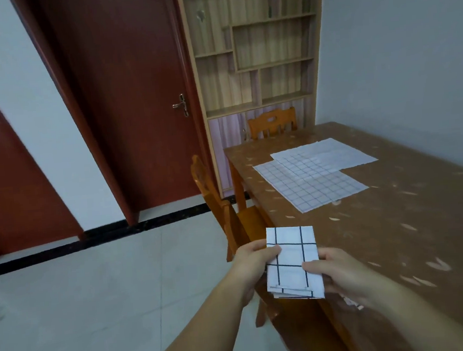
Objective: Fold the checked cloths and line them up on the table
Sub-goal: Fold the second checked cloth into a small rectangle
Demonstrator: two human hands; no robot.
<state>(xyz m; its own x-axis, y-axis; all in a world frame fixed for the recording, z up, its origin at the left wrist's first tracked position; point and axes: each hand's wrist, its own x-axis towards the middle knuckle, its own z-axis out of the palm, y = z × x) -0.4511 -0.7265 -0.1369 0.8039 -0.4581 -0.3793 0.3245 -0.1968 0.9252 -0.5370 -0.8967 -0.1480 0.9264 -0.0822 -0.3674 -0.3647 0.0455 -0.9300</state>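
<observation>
A small folded white cloth with dark check lines [292,256] is held in the air at the near left edge of the brown table [413,215]. My left hand [256,260] grips its left side and my right hand [336,272] grips its right side, thumbs on top. Farther along the table, two unfolded checked cloths lie flat and overlap: a nearer one [309,182] and a farther one [332,154] partly under it.
A wooden chair [221,204] stands tucked at the table's left side, just below my hands. Another chair [272,122] stands at the far end, before a wooden shelf unit [255,47]. Red doors [123,100] and pale floor tiles lie to the left.
</observation>
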